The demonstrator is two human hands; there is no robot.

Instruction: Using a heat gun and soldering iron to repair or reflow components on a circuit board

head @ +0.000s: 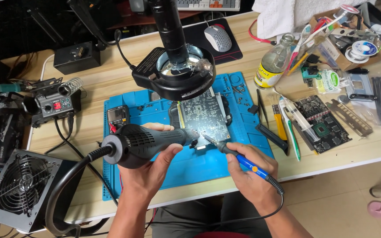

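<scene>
My left hand (151, 164) grips a black hot-air gun (141, 142), its metal nozzle aimed right at the near edge of a dark circuit board (204, 113) lying on a blue work mat (212, 163). My right hand (248, 169) holds a blue-handled soldering iron (239, 157) like a pen, its tip touching the board beside the nozzle. A black microscope with a ring light (177, 66) hangs over the board and hides its far part.
A second circuit board (324, 125), tweezers, a toothbrush and a yellow-handled tool lie right of the mat. A glass bottle (275, 59), a cardboard box of parts, a mouse and a soldering station (51, 103) stand around. A power supply (21, 187) sits at lower left.
</scene>
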